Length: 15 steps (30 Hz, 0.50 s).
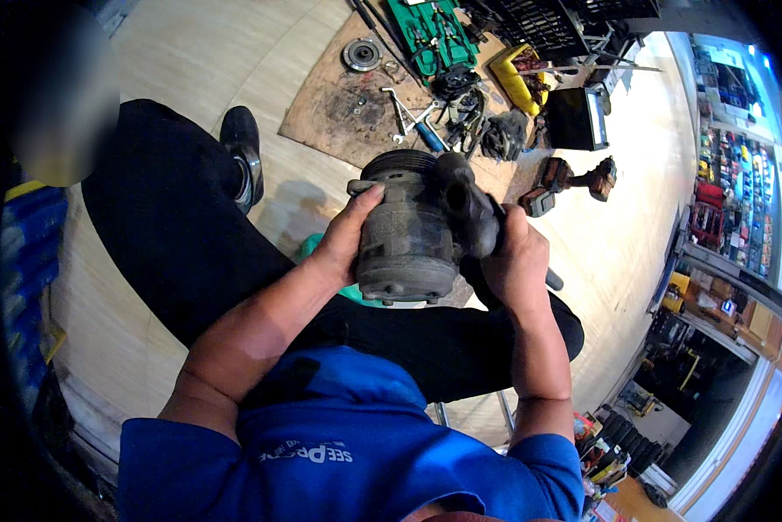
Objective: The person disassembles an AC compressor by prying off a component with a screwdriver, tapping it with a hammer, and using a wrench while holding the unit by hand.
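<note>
A worn grey air-conditioning compressor [406,239] is raised above my lap, its grooved pulley [397,163] facing away from me. My left hand [349,237] grips the compressor's left side, thumb on top near a lug. Against the right side sits a dark grey rounded piece [472,211] with a round opening; whether it is fixed to the compressor or separate, I cannot tell. My right hand [514,261] is closed around that piece's right edge, its fingertips hidden. Part of a green object [356,293] shows beneath the compressor.
Ahead lies a stained board [330,113] with spanners [417,117], a round metal disc [361,55], dark gloves [504,135] and a green tool case [433,35]. Cordless power tools [574,180] rest on the floor to the right, near a black box [580,117]. Another person's leg and shoe [243,143] are at left.
</note>
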{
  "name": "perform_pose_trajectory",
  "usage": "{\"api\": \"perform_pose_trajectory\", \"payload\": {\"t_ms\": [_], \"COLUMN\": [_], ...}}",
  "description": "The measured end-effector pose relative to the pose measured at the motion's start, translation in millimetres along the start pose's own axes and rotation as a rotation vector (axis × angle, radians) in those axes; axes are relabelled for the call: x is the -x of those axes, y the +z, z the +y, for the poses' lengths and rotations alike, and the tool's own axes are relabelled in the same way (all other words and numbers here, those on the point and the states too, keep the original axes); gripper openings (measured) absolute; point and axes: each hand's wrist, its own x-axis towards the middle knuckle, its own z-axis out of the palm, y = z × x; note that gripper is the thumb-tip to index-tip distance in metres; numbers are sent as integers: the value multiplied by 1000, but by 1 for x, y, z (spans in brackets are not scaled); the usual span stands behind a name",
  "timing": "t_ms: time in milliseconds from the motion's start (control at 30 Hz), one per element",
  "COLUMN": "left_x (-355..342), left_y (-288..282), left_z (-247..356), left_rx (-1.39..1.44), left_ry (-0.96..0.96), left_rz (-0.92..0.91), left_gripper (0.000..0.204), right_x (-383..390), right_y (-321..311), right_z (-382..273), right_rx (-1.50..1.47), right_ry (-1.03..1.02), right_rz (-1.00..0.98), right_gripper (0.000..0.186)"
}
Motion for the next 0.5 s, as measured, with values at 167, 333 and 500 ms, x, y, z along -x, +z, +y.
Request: {"api": "perform_pose_trajectory", "payload": {"t_ms": [167,333,500], "left_x": [2,-1,2], "left_y": [-3,1,4], "left_z": [1,1,8], "left_rx": [-48,87,5], "left_ry": [72,19,4], "left_rz": [24,40,48], "left_gripper": [64,69,69], "right_x": [17,-4,13], "right_y": [-9,-2,-8], "right_z": [-8,-4,-7], "right_rx": [-191,-8,-159], "right_ry": [-149,-84,-126], "right_rz": [162,65,138], "right_gripper": [42,39,42]}}
